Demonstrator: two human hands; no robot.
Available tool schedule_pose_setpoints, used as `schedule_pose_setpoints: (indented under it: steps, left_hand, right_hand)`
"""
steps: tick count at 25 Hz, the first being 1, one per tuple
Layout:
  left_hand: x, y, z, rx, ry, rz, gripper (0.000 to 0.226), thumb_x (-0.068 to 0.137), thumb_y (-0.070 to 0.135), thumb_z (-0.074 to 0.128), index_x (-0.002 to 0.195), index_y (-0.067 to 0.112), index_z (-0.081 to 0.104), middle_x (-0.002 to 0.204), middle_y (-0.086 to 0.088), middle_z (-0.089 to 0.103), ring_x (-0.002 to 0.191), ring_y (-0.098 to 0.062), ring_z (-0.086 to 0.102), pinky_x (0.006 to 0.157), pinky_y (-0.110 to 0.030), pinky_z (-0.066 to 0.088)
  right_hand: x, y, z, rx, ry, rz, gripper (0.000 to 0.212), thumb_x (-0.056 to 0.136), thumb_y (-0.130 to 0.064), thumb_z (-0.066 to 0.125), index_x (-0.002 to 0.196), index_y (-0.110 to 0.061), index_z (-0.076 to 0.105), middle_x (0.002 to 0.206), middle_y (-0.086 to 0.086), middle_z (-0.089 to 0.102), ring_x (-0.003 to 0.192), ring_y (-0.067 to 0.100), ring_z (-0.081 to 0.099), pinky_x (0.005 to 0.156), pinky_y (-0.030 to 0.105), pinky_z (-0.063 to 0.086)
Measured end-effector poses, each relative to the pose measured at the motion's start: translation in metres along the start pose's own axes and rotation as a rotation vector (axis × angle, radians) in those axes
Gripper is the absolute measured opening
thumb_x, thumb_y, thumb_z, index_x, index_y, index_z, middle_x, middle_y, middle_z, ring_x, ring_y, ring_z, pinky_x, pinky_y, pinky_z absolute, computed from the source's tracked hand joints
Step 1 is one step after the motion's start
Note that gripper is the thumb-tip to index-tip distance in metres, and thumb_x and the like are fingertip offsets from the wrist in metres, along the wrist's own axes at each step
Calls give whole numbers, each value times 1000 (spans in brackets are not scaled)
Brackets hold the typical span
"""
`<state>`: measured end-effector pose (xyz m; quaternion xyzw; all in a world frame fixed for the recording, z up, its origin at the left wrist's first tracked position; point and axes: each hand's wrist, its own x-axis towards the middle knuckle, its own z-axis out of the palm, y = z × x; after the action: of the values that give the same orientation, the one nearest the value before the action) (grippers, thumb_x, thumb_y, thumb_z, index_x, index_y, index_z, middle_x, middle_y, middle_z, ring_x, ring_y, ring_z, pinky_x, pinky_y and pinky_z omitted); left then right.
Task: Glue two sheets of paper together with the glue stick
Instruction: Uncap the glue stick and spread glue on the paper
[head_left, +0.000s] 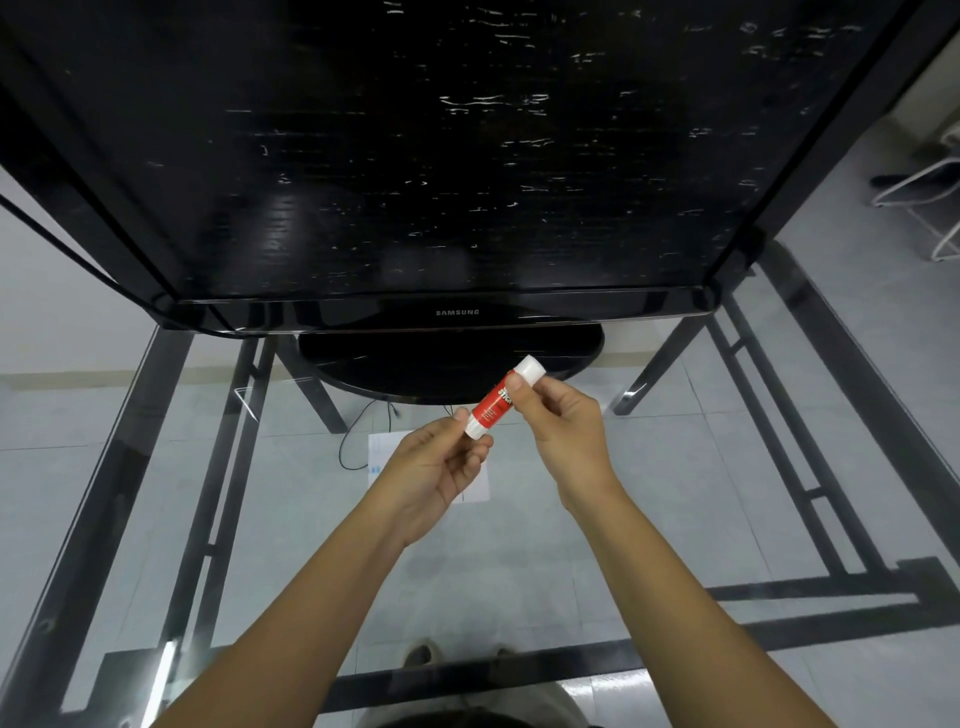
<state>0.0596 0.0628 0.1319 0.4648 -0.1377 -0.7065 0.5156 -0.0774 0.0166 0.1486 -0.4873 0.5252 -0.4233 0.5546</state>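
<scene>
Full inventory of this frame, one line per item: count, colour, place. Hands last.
glue stick: 1, red body with white ends, held in the air between both hands, tilted, above the paper
paper: white, on the glass table under the hands; sheet count cannot be told, mostly hidden
monitor: 1, black, Samsung, far side of the table on a round black base
glass table: 1, clear top on a black frame, fills the frame
cable: black, thin, looping below the monitor base
white wire chair: partly visible, far right, on the floor
left hand: 1, pinching the lower white end of the glue stick
right hand: 1, gripping the upper part, near the cap
</scene>
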Motion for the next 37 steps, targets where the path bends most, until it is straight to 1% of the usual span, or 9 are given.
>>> schedule_pose_setpoints:
  steps: [4, 10, 13, 15, 20, 23, 26, 28, 37]
  left_hand:
    - [-1, -2, -1, 28, -6, 145, 12, 80, 18, 64, 89, 10, 63, 89, -5, 68, 77, -10, 66, 72, -17, 54]
    - [-9, -8, -7, 404, 87, 495, 19, 75, 15, 71, 86, 24, 59, 92, 6, 68, 85, -10, 65, 67, -15, 51]
    - [-10, -8, -6, 351, 46, 328, 37, 77, 40, 61, 110, 24, 53, 94, 3, 68, 81, -11, 67, 69, -17, 52]
    - [-10, -6, -5, 269, 36, 241, 35, 81, 43, 54, 103, 16, 57, 75, 1, 69, 69, -12, 65, 66, -17, 52]
    - [-12, -8, -3, 202, 24, 379, 9, 79, 19, 63, 86, 19, 58, 83, 6, 63, 79, -8, 60, 76, -22, 49]
    - [-13, -5, -4, 228, 48, 439, 20, 77, 6, 66, 81, 25, 58, 82, 12, 64, 83, -6, 61, 79, -25, 47]
    - [-12, -3, -6, 197, 23, 357, 21, 79, 23, 64, 99, 26, 59, 90, 6, 65, 83, -10, 62, 78, -23, 50]
    - [-11, -2, -5, 117, 27, 260, 26, 82, 35, 58, 101, 18, 62, 78, 0, 68, 70, -12, 62, 69, -19, 53]
    - [-15, -5, -9, 284, 82, 427, 26, 67, 25, 71, 92, 23, 64, 95, 3, 65, 87, -9, 63, 77, -25, 47]
  right_hand:
    - [0, -4, 0, 5, 4, 11, 18, 79, -43, 65, 82, -26, 71, 64, -18, 65, 72, -5, 61, 62, 6, 44]
    - [-4, -4, 4, -22, -38, 0, 22, 80, -42, 64, 79, -21, 70, 59, -17, 60, 62, -4, 56, 59, 7, 43]
    - [-6, -6, 3, -16, -53, -13, 20, 81, -39, 64, 78, -21, 70, 56, -15, 56, 57, -3, 49, 56, 9, 41]
    - [-7, -8, 3, -19, -75, -27, 18, 83, -37, 64, 74, -22, 68, 51, -18, 54, 52, -3, 48, 52, 7, 37]
    - [-7, -12, 7, -21, -51, -5, 22, 80, -44, 63, 82, -23, 71, 68, -12, 65, 73, 0, 62, 64, 10, 45]
    - [-8, -13, 8, -19, -60, -7, 21, 79, -44, 63, 82, -26, 71, 72, -11, 67, 77, 1, 64, 64, 8, 46]
    - [-8, -15, 7, 13, -76, -22, 19, 79, -44, 64, 81, -27, 72, 74, -8, 68, 76, 0, 63, 66, 6, 45]
    - [-7, -16, 7, 15, -88, -31, 20, 80, -42, 64, 82, -24, 72, 75, -7, 69, 77, 1, 63, 67, 6, 46]
    - [-12, -15, 7, 11, -64, -22, 15, 80, -39, 64, 87, -27, 70, 81, -8, 70, 81, 2, 65, 67, 10, 47]
